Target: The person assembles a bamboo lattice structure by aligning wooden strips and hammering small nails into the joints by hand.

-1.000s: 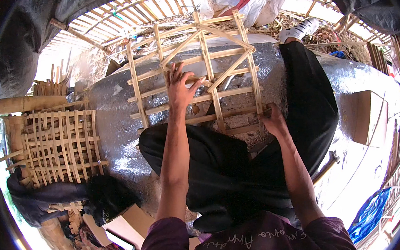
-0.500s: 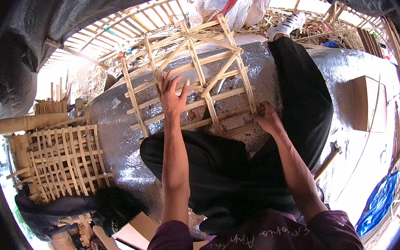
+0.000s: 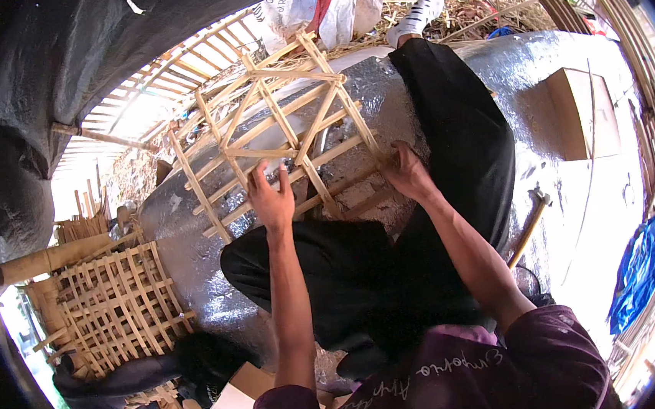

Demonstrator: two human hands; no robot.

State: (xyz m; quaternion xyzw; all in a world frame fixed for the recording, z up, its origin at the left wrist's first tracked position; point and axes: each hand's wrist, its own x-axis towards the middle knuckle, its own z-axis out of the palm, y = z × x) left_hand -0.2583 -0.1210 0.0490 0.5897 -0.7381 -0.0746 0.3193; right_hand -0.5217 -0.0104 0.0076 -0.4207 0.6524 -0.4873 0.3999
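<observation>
A bamboo lattice (image 3: 320, 160) of crossed split strips, with thinner strips forming a diamond in its upper middle, leans tilted in front of my legs. At its lower right edge my right hand (image 3: 410, 173) is closed on the outer strip. My left hand (image 3: 272, 203) is by the lower left part of the lattice, thumb and fingers apart, fingertips close under the diamond's lower strip. Whether those fingertips touch the bamboo cannot be made out.
Silvery sheeting (image 3: 192, 238) covers the ground around me. A hammer (image 3: 529, 227) lies to my right, near a cardboard box (image 3: 586, 115) and a blue plastic sheet (image 3: 637, 276). At left are a woven bamboo panel (image 3: 120, 301) and dark cloth (image 3: 117, 367). My outstretched leg (image 3: 459, 117) borders the lattice.
My left hand has come down from the lattice's middle toward its lower strips. My right hand keeps its hold near the lower right edge. The whole view has shifted and turned slightly.
</observation>
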